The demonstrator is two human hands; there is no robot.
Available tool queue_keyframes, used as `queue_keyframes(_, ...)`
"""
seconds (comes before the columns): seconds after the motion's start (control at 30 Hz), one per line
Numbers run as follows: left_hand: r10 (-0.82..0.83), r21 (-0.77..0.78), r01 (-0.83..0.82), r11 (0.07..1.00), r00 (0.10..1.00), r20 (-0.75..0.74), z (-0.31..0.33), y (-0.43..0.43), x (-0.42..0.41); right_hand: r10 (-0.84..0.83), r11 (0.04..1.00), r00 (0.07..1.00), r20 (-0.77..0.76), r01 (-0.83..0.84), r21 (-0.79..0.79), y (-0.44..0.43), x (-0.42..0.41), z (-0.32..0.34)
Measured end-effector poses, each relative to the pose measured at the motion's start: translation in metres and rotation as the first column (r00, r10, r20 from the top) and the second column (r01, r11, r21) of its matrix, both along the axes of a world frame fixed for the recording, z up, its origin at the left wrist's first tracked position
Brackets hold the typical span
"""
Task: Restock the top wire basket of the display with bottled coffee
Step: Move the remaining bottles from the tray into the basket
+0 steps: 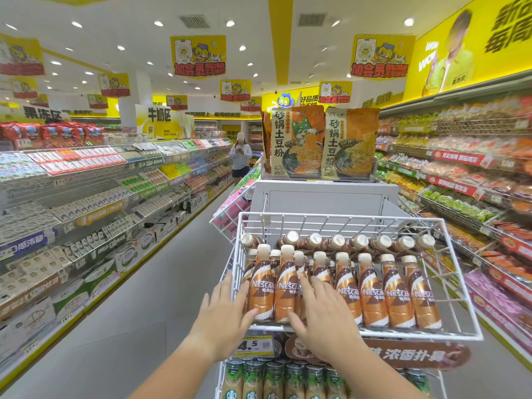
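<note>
Both hands are spread flat, gripping nothing. The left hand [223, 308] presses the front corner of the top wire basket [357, 218]; the right hand [322, 315] rests against the bottled coffee [374, 295], whose front row stands upright just beyond its fingers, with more bottles lying further back. A careless shove sideways could topple 1 bottle into its neighbours.

Bright, even store light from recessed ceiling spots [230, 23]; shadows faint. Soft glare on yellow wall banner [466, 44]. Strong wide-angle bending at edges; left shelves [72, 203] curve. Distant signs soft, corners slightly blurred.
</note>
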State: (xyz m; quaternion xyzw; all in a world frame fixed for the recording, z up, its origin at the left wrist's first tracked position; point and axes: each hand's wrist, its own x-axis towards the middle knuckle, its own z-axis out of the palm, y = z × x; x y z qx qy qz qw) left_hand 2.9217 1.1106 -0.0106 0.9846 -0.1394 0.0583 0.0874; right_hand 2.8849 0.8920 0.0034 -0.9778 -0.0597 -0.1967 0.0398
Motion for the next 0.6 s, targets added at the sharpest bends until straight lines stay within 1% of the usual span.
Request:
queue_keyframes(0.1,-0.017,0.074,0.015,0.997,1.0,0.026,0.001,-0.002,-0.009,-0.017,0.998,0.998,-0.055,0.014,-0.063,-0.005,-0.009,-0.009)
queue_keyframes(0.27,-0.069,0.169,0.06,0.984,0.996,0.049,-0.003,-0.004,-0.036,-0.031,0.995,0.994,-0.101,0.021,-0.099,-0.017,-0.037,-0.019)
queue_keyframes(0.47,-0.044,0.22,0.033,0.975,0.998,0.046,-0.017,-0.021,-0.111,-0.006,0.984,0.989,-0.149,-0.021,-0.179,-0.035,-0.102,-0.027)
queue_keyframes(0.6,-0.01,0.235,0.003,0.972,1.0,0.027,-0.048,-0.043,-0.172,0.024,0.982,0.982,-0.189,-0.059,-0.18,-0.063,-0.157,-0.056)
